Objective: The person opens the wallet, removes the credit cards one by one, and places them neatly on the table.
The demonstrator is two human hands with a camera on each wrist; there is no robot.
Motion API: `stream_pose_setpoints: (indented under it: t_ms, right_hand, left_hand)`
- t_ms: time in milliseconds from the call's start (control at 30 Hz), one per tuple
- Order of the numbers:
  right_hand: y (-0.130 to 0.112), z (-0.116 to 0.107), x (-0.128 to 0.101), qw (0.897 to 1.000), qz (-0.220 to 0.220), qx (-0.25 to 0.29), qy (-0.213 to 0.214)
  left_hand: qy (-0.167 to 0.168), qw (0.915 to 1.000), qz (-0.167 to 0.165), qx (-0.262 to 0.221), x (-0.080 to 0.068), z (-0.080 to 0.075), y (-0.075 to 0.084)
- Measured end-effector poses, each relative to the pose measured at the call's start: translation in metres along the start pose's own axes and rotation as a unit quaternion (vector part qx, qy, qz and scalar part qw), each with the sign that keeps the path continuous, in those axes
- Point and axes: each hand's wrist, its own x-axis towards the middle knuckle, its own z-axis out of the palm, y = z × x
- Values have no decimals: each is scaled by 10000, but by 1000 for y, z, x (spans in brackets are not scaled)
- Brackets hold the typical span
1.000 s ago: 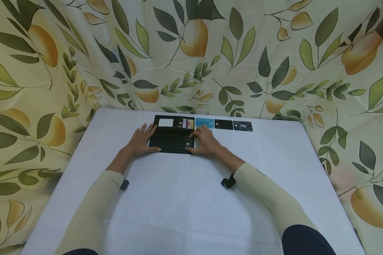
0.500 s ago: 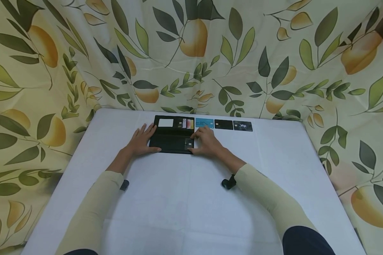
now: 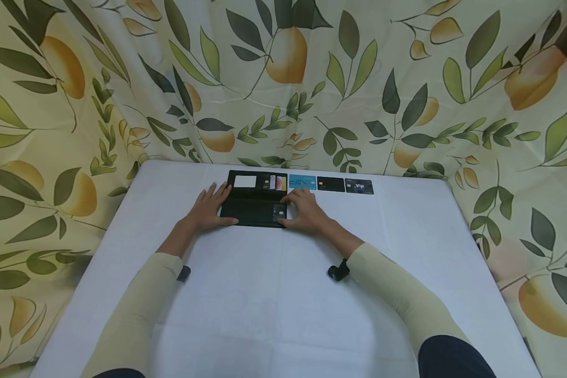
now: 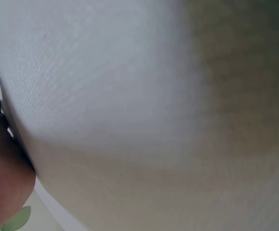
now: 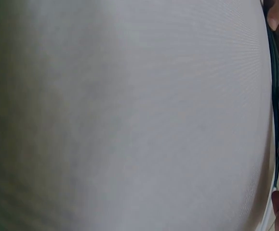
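A black bifold wallet lies spread out near the far edge of the white table in the head view. My left hand rests on its left side, fingers spread and thumb along the lower edge. At the lower panel's right end, the thumb and fingers of my right hand pinch a dark card with a small chip, partly over the panel. In the right wrist view the wallet's edge shows side-on with fingertips beside it. The left wrist view shows mostly tabletop and part of a hand.
Right of the wallet lie a blue card, a black card and a dark "Vip" card in a row. The upper panel holds a white insert and a colourful card. A leaf-patterned curtain hangs behind the table.
The dark card under my right hand has shifted very slightly to the right since a second ago. My left hand and the wallet stay in place.
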Motion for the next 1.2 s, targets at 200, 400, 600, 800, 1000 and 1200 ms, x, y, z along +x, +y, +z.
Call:
stream_pose_setpoints:
  t_ms: [200,400,600,800,1000,1200]
  right_hand:
    - [0,0,0,10000,-6,-38,13]
    - [-1,-2,-1,10000,-21,-65,41]
    - [-3,0,-2,10000,-10,-3,62]
    - [-3,3,-2,9999,51,100,40]
    - [-4,0,-4,10000,-5,32,43]
    - [0,-4,-5,9999,-49,-108,-11]
  left_hand:
    - [-44,10000,-22,-6,-1,-1,1]
    - [-46,10000,-41,74,1,1,-1]
    - [-20,10000,-49,69,2,1,-1]
    - [-21,10000,-71,64,1,1,0]
    - [5,10000,-6,-17,1,2,-2]
    - [-17,10000,31,-6,1,0,-1]
